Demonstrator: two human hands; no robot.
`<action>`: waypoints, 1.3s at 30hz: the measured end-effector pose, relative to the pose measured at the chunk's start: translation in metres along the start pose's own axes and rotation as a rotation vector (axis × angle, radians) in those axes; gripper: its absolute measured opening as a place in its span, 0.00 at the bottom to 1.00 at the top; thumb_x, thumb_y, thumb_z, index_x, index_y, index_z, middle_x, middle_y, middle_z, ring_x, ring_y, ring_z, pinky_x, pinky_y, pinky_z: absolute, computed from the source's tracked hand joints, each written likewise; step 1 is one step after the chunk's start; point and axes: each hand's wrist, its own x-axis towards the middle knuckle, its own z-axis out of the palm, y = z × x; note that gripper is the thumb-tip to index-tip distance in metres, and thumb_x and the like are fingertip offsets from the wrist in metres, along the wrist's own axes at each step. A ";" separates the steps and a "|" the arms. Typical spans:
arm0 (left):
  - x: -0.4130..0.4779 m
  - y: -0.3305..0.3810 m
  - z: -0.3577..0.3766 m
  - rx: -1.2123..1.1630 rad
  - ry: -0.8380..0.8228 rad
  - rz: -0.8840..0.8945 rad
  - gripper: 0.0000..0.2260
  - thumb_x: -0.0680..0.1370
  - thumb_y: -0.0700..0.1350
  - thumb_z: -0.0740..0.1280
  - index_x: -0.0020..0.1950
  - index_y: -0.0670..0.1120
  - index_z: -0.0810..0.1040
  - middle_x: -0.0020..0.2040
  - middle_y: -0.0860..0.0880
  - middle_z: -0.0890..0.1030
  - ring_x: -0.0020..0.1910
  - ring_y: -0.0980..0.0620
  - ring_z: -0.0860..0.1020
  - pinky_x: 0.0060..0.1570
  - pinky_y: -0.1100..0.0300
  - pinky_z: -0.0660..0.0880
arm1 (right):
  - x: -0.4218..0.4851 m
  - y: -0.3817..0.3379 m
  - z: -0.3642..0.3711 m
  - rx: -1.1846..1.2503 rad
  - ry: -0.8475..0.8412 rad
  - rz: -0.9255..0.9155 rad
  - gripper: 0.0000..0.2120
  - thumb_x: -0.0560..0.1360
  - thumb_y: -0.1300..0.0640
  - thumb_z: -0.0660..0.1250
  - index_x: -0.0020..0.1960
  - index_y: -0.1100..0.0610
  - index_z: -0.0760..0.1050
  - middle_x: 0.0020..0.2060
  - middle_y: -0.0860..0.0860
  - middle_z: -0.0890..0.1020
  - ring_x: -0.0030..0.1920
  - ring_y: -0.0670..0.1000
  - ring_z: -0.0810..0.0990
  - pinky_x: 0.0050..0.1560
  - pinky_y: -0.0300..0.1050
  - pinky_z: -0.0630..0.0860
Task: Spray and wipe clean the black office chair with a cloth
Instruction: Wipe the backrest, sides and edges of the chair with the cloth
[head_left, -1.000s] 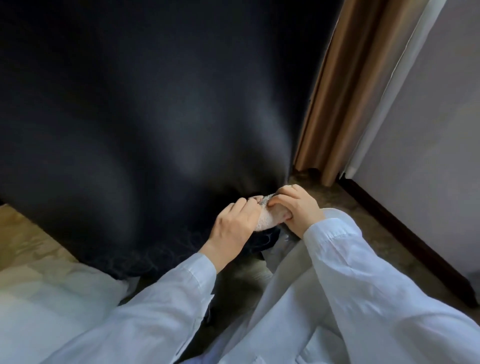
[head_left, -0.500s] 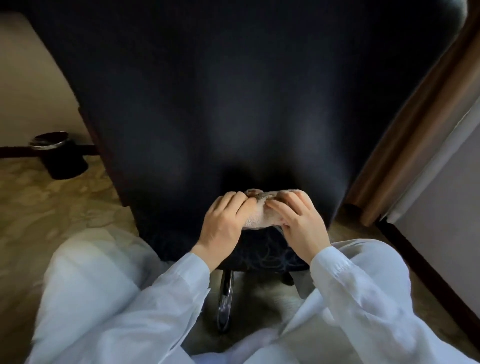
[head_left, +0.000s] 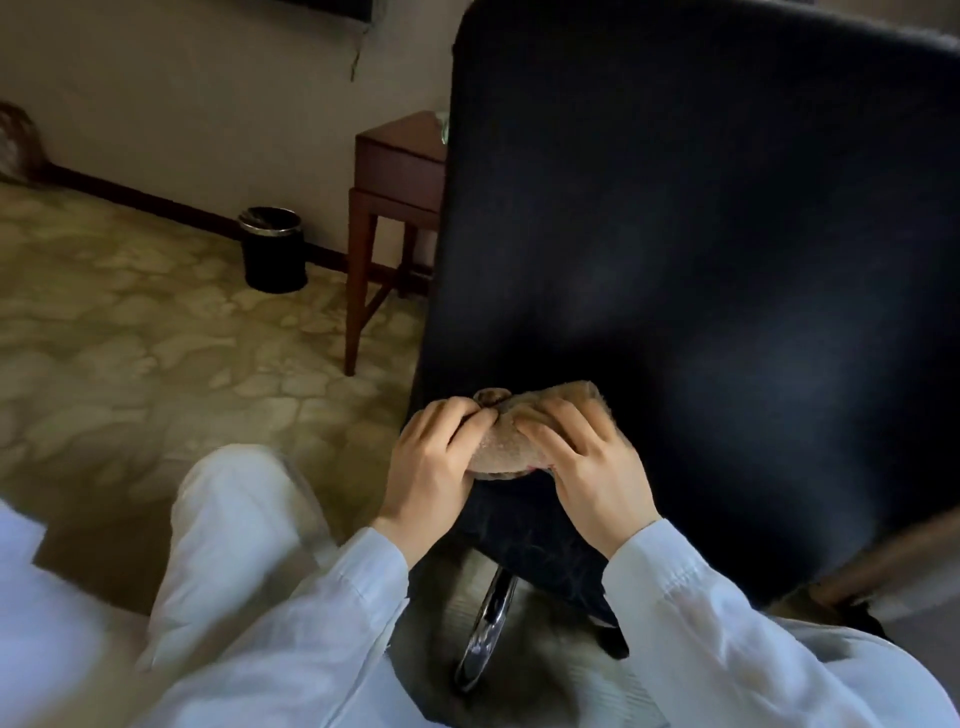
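- The black office chair (head_left: 701, 260) fills the right half of the view, its tall backrest turned toward the person and standing on the patterned beige carpet (head_left: 130, 338).
- The backrest is a broad matte black panel with a rounded upper left corner and faint pale sheen patches across its middle.
- Below the backrest a darker part of the chair hangs under the hands, with thin light lines or threads on it. A shiny chrome leg (head_left: 488, 623) slants down from there to the floor.
- The cloth (head_left: 511, 441) is tan and fuzzy, bunched into a thick roll. It sits against the lower left part of the backrest, between the two hands.
- The left hand (head_left: 431, 467) grips the left end of the cloth, its fingers curled over the top of the roll.
- The right hand (head_left: 587, 467) grips the right end, with its fingers spread and bent over the cloth.
- Both wrists come out of pale blue sleeves (head_left: 701, 623). A knee in light trousers (head_left: 234, 519) shows to the left of the arms, blurred.
- Behind the chair's left edge stands a dark wooden side table (head_left: 395, 171). A black waste bin (head_left: 272, 249) with a metal rim sits left of it, near the wall and its dark baseboard.
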 end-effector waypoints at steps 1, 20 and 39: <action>-0.005 -0.008 0.000 0.001 0.002 -0.033 0.24 0.63 0.28 0.73 0.57 0.41 0.79 0.52 0.45 0.77 0.49 0.45 0.76 0.46 0.53 0.77 | 0.007 -0.003 0.008 0.005 -0.014 -0.025 0.17 0.74 0.65 0.57 0.56 0.58 0.81 0.52 0.55 0.81 0.55 0.55 0.72 0.48 0.49 0.79; -0.037 -0.027 0.082 -0.152 0.041 -0.552 0.19 0.71 0.41 0.67 0.61 0.46 0.73 0.56 0.45 0.78 0.50 0.45 0.77 0.49 0.50 0.76 | 0.044 -0.006 0.061 -0.001 -0.261 -0.253 0.09 0.68 0.64 0.71 0.48 0.58 0.82 0.48 0.54 0.82 0.55 0.56 0.79 0.54 0.49 0.76; -0.093 -0.074 0.108 -0.272 0.003 -0.731 0.19 0.73 0.45 0.64 0.64 0.51 0.70 0.55 0.45 0.77 0.48 0.45 0.77 0.44 0.47 0.77 | 0.035 -0.040 0.121 -0.078 -0.590 -0.296 0.19 0.59 0.65 0.76 0.50 0.61 0.81 0.46 0.57 0.81 0.50 0.61 0.79 0.48 0.52 0.80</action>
